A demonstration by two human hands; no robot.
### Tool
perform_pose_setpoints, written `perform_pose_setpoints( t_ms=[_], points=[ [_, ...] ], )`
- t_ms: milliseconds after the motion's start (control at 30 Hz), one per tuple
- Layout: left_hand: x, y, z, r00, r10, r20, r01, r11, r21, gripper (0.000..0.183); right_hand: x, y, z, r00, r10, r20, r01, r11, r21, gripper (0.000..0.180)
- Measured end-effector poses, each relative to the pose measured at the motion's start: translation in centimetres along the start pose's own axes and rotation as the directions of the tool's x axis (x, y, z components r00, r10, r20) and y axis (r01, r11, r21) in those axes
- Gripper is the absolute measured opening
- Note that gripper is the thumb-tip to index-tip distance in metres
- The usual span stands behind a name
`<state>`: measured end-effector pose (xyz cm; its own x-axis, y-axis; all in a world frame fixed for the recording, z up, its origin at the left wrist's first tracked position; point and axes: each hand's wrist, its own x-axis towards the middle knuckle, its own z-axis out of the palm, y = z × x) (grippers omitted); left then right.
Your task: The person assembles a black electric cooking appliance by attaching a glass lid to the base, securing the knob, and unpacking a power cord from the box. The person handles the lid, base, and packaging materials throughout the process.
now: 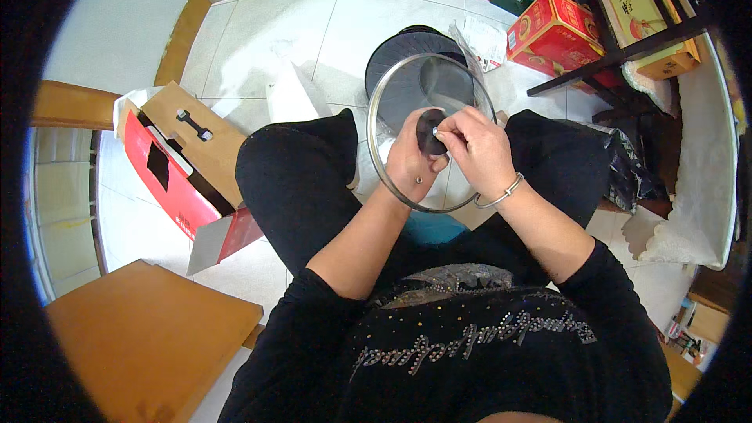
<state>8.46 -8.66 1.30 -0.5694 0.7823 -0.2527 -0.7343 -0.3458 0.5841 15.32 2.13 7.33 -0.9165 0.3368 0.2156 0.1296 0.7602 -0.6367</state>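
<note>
A round glass lid [392, 79] with a metal rim is held over the lap. My left hand [408, 158] shows through the glass, on its far side, with the fingers around a black knob [432, 144] at the lid's middle. A small metal vent ring [419, 180] sits in the glass above that palm. On the near side, my right hand [479, 141] has thumb and forefinger pinched at a tiny silvery piece, likely a screw [435, 130], at the knob's centre. Beyond the lid, a black ridged pan [388, 50] rests on the floor, partly seen through the glass.
An opened red carton [158, 188] with a cardboard insert [188, 111] lies at left, near a brown wooden panel [153, 335]. White packing [294, 97] and a clear plastic bag [467, 50] lie around the pan. A red box [552, 32] stands beside a dark rack [623, 47] at right.
</note>
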Motion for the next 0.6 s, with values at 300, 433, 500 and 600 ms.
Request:
perform_pose_setpoints(
  t_ms=[300,433,500,600],
  points=[
    [0.3,0.8,0.7,0.945,-0.056,-0.323,0.041,0.998,-0.054,0.021,-0.9,1.4,-2.8,0.952,0.034,0.305,-0.164,0.895,0.414,0.032],
    [0.6,0.8,0.1,0.936,-0.042,-0.349,0.069,0.995,0.067,0.027,-3.3,2.9,-1.7,0.966,0.067,0.248,-0.215,0.744,0.633,0.034],
    [0.3,1.0,0.4,0.929,-0.002,-0.371,0.057,0.989,0.138,0.036,-3.7,3.4,-1.2,0.957,0.156,0.243,-0.280,0.708,0.648,0.032],
    [0.1,1.3,0.7,0.934,0.047,-0.355,0.054,0.962,0.268,0.045,-3.8,4.5,-0.7,0.944,0.257,0.209,-0.331,0.745,0.580,0.026]
  ],
)
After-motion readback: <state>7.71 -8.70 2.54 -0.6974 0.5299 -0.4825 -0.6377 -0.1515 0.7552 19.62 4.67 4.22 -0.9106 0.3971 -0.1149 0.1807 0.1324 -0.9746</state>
